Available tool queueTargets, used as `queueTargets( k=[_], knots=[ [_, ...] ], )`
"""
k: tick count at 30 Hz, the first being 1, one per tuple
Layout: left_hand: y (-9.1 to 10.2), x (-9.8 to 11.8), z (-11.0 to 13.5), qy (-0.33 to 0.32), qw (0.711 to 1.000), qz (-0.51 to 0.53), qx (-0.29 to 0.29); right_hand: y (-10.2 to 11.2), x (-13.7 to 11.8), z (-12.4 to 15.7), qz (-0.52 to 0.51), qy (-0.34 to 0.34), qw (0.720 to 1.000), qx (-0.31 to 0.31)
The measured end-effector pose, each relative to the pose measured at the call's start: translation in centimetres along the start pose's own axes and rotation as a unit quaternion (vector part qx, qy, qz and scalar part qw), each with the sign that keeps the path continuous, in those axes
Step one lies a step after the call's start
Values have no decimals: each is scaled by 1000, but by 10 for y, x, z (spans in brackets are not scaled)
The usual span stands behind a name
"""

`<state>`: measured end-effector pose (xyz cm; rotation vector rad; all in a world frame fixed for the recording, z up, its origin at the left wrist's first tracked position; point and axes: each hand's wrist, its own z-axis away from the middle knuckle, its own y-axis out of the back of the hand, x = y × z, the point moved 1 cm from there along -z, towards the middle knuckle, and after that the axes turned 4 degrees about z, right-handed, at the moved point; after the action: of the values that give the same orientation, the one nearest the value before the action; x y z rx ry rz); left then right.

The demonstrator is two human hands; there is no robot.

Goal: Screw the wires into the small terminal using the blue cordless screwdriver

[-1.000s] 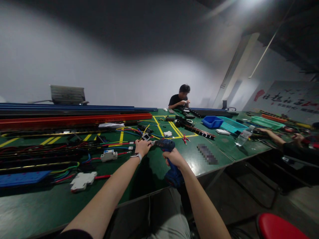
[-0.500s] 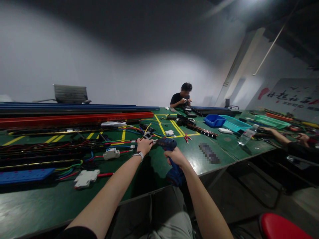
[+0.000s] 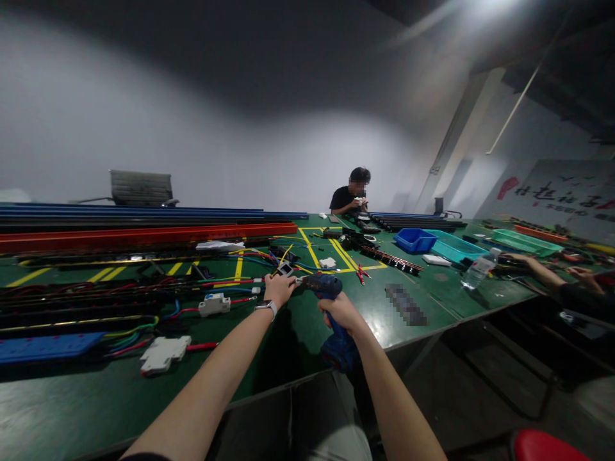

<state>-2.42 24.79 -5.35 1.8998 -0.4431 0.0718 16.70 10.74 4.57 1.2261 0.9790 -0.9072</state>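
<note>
My right hand (image 3: 339,312) is wrapped round the grip of a blue cordless drill (image 3: 331,320), whose nose points left toward my other hand. My left hand (image 3: 278,288), with a watch on the wrist, is closed on a small grey and white electrical part (image 3: 284,269) held just above the green table (image 3: 307,314). The drill's tip meets that part at my left fingers. Coloured wires run from this spot to the left across the table.
Red and blue long rails (image 3: 144,235) lie along the far left. White breakers (image 3: 164,353) and a blue strip (image 3: 43,346) lie near left. Blue and teal bins (image 3: 416,240), a water bottle (image 3: 477,271). One person sits at the far end, another's arm (image 3: 533,267) at right.
Both hands and the drill keep their hold and sit slightly lower in the picture, as the head has tilted a little. Nothing was picked up or let go.
</note>
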Motion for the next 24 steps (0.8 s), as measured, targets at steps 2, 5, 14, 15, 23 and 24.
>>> queueTargets(
  k=[2, 5, 14, 15, 23, 24],
  knots=[
    [0, 0, 0, 1, 1000, -1, -2, 0, 0, 0, 1, 1, 1000, 1],
    [0, 0, 0, -2, 1000, -5, 0, 0, 0, -1, -5, 7, 1000, 0],
    [-2, -1, -1, -1, 1000, -2, 2, 1, 2, -2, -2, 9, 1000, -3],
    [-3, -1, -1, -2, 1000, 0, 2, 1, 2, -2, -2, 9, 1000, -2],
    [-3, -1, -1, 2, 1000, -4, -8, 3, 4, -2, 0, -2, 1000, -11],
    [-3, -1, -1, 2, 1000, -5, -9, 3, 4, -3, -2, -2, 1000, -12]
  ],
)
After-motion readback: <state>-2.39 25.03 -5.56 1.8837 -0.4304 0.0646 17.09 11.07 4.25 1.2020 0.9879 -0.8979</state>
